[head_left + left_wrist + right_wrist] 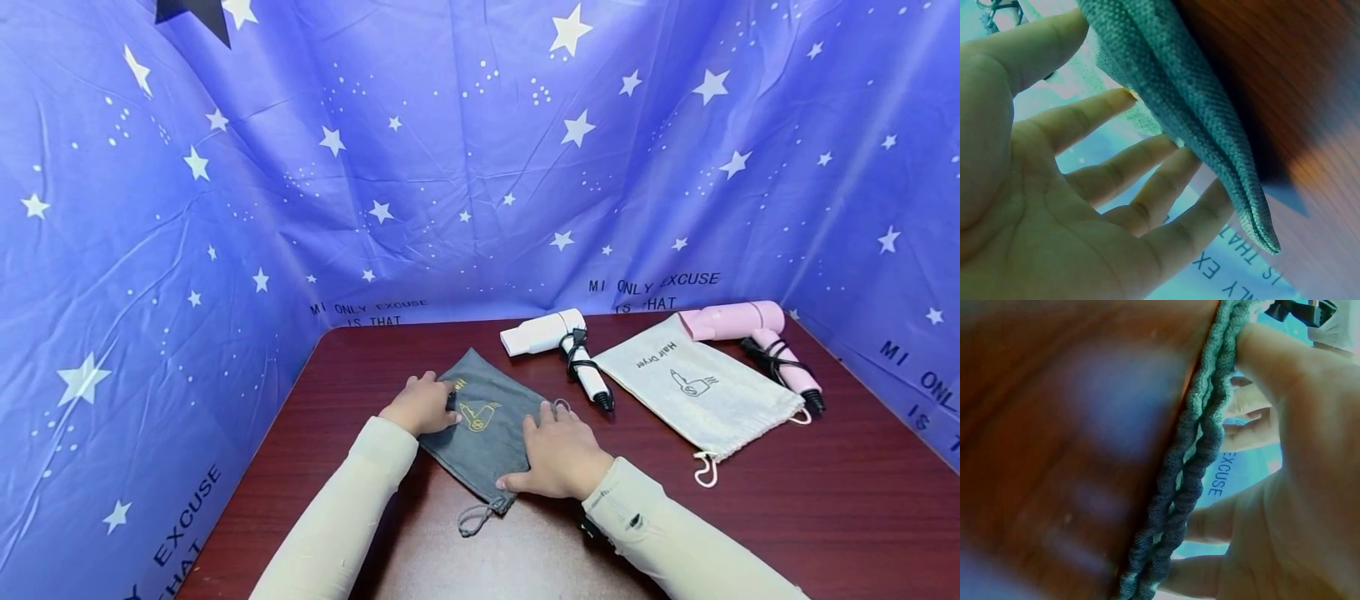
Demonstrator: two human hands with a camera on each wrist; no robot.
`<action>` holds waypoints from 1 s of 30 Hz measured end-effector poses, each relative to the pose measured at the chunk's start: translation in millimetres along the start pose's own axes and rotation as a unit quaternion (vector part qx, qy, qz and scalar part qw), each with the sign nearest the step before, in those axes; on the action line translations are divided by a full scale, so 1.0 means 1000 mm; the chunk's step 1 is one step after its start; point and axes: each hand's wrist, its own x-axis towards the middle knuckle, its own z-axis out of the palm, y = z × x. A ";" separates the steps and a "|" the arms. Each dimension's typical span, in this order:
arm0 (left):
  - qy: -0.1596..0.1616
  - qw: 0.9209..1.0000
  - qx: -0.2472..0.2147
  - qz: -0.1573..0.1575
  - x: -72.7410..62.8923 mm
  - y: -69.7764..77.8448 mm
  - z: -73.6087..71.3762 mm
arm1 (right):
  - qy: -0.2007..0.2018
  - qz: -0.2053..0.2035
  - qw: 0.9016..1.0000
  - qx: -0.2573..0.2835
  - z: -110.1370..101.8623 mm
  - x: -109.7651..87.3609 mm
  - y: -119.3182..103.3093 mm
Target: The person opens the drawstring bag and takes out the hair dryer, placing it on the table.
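A grey drawstring bag (495, 450) with a yellow hair dryer print lies flat on the table, its cord loop (474, 518) towards the near edge. My left hand (423, 406) rests on the bag's left side. In the left wrist view, the left hand's fingers (1116, 169) reach out fairly straight over the bag's folded edge (1172, 81). Across the bag's right side, by the drawstring end, my right hand (562, 454) lies with spread fingers. The right wrist view shows the gathered hem (1191, 450) beside that hand's thumb and fingers.
Behind the grey bag lies a white hair dryer (551, 332), its black cord wrapped around the handle. To the right, a white drawstring bag (697, 417) lies flat, with a pink hair dryer (735, 321) overlapping its far edge. A blue star-patterned curtain (465, 167) surrounds the table.
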 end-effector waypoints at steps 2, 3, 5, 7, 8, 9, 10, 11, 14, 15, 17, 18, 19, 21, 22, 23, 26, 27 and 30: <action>-0.003 1.000 -0.002 -0.003 0.001 0.003 0.000 | 0.001 -0.001 1.000 0.003 0.000 -0.002 0.002; -0.004 1.000 -0.004 -0.004 0.001 0.004 0.000 | 0.001 -0.001 1.000 0.003 0.000 -0.003 0.003; -0.008 1.000 -0.008 -0.005 0.002 0.007 0.000 | 0.001 0.001 1.000 0.001 0.001 -0.005 0.005; -0.010 1.000 -0.009 -0.003 0.004 0.009 0.001 | 0.000 0.004 1.000 -0.001 0.001 -0.007 0.007; -0.010 1.000 -0.011 -0.002 0.005 0.010 0.001 | 0.000 0.005 1.000 -0.003 0.001 -0.008 0.007; -0.011 1.000 -0.011 -0.001 0.005 0.011 0.001 | -0.001 0.006 1.000 -0.005 0.001 -0.009 0.008; -0.011 1.000 -0.010 0.000 0.006 0.012 0.001 | -0.001 0.006 1.000 -0.006 0.001 -0.010 0.009; -0.012 1.000 -0.009 0.001 0.006 0.013 0.001 | -0.001 0.006 1.000 -0.007 0.001 -0.011 0.010; -0.011 1.000 -0.003 0.004 0.007 0.017 0.001 | -0.001 0.007 1.000 -0.007 0.000 -0.014 0.012; -0.009 1.000 0.000 0.007 0.007 0.018 0.001 | 0.000 0.007 1.000 -0.007 0.000 -0.015 0.013; -0.008 1.000 0.003 0.012 0.007 0.021 0.001 | 0.001 0.009 1.000 -0.007 0.000 -0.017 0.015; -0.007 1.000 0.004 0.015 0.007 0.022 0.000 | 0.002 0.009 1.000 -0.008 0.000 -0.018 0.016; -0.006 1.000 0.005 0.017 0.007 0.024 0.000 | 0.003 0.009 1.000 -0.009 0.000 -0.018 0.017; -0.006 1.000 0.005 0.019 0.007 0.026 -0.001 | 0.003 0.010 1.000 -0.011 0.001 -0.019 0.019; -0.006 1.000 0.005 0.019 0.007 0.027 -0.001 | 0.004 0.011 1.000 -0.011 0.002 -0.019 0.019; -0.006 1.000 0.006 0.019 0.008 0.028 0.000 | 0.004 0.011 1.000 -0.012 0.002 -0.019 0.020; -0.007 1.000 0.010 0.018 0.009 0.030 0.002 | 0.004 0.011 1.000 -0.012 0.003 -0.021 0.022; -0.007 1.000 0.012 0.018 0.009 0.031 0.003 | 0.004 0.010 1.000 -0.011 0.004 -0.022 0.023; -0.010 1.000 0.018 0.019 0.010 0.033 0.004 | 0.005 0.008 1.000 -0.013 0.004 -0.024 0.024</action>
